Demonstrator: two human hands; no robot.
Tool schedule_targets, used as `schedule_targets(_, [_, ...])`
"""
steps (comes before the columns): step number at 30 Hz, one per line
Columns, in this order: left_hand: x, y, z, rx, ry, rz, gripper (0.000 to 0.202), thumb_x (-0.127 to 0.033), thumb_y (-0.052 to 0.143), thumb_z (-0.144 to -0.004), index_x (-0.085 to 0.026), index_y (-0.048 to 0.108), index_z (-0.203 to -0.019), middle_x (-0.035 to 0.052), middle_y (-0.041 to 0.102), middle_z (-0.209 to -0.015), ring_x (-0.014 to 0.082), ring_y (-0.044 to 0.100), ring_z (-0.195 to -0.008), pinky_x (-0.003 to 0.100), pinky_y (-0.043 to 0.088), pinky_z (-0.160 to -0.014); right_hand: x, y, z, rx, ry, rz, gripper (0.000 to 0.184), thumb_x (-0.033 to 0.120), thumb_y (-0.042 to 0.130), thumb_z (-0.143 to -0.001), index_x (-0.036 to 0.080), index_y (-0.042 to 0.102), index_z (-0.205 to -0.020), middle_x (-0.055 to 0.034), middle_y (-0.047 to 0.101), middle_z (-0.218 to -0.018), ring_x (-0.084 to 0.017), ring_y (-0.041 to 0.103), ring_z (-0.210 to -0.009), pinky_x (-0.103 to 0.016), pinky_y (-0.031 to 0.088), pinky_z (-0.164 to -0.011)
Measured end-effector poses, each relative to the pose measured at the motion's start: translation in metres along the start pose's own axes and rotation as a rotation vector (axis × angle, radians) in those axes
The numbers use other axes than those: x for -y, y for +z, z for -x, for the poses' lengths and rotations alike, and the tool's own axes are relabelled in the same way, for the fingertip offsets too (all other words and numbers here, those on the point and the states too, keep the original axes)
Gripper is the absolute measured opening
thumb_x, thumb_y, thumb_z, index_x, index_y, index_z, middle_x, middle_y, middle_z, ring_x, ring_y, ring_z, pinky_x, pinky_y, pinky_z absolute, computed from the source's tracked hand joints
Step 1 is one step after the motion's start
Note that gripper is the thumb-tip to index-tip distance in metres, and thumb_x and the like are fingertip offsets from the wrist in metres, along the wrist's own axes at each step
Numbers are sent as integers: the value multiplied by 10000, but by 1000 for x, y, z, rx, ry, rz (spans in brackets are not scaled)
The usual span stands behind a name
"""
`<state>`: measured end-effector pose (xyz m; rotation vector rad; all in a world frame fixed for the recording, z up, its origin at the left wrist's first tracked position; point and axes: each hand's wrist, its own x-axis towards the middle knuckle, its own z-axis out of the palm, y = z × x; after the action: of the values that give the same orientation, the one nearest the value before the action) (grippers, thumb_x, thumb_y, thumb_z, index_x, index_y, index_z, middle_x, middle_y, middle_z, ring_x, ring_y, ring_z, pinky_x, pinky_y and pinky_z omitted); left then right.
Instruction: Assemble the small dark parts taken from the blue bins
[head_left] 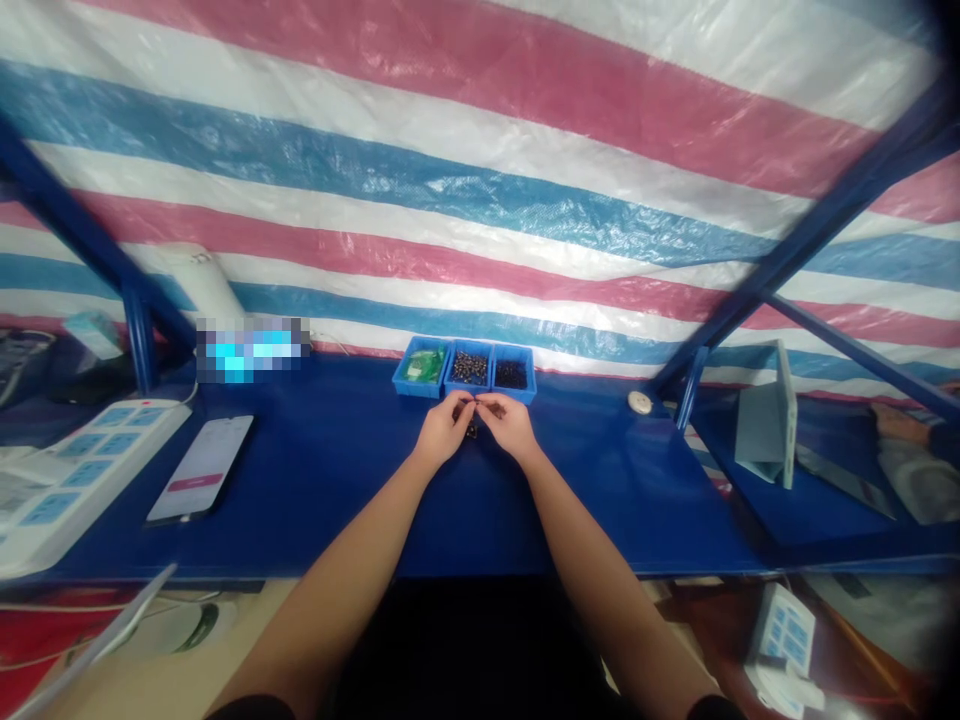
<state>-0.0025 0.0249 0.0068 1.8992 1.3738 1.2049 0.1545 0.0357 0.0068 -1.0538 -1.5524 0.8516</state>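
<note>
My left hand (444,428) and my right hand (511,426) meet over the table, fingertips pinched together. Whatever small dark piece sits between them is too small to name. A little pile of small dark-and-brass parts (472,431) lies on the table just below my fingers. Directly behind my hands stand three joined blue bins. A green packet (424,365) fills the left bin (412,388). Small brass-and-black parts (471,366) are in the middle bin, and small black parts (511,375) in the right bin (532,365).
The blue table (322,480) has a phone (202,470) and a white power strip (90,470) on its left. A round whitish object (640,402) lies at the right. Blue metal posts (750,280) and a striped plastic sheet (480,220) stand behind. Another person's hand (902,425) shows far right.
</note>
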Motion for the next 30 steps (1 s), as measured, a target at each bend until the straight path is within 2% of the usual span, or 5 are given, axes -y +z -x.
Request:
schedule_targets(10, [-3,-2,1,16,30,-6,261,-395,411,-946,-210,595,-923,-11,648,-788,130,603,-703,234,452,-672,-1,2,2,12,-4,3,245,341,626,-820,194,710,-996,-61,729,-944,-179,673,-760,-306,548,-724])
schedule_targets(17, [-3,-2,1,5,13,-7,256,-410,450,-928,-222,600,-1012,-11,658,-793,131,605,-676,237,456,-653,0,0,1,2,-7,21,244,336,620,-827,200,719,-1004,-61,733,-948,-189,680,-786,-316,551,-740])
schedule_targets(24, [-1,-2,1,18,-1,-23,266,-411,409,-944,-213,584,-913,-3,655,-773,142,611,-687,247,457,-663,-2,2,2,13,-11,10,256,324,636,-807,203,711,-1021,-56,732,-917,-181,676,-760,-318,555,-733])
schedule_targets(30, [-2,-2,1,1,-6,14,243,-406,448,-926,-228,579,-1028,-12,659,-776,142,614,-686,247,461,-662,3,1,1,-3,-11,17,237,336,621,-817,198,718,-984,-60,735,-921,-186,679,-762,-311,554,-714])
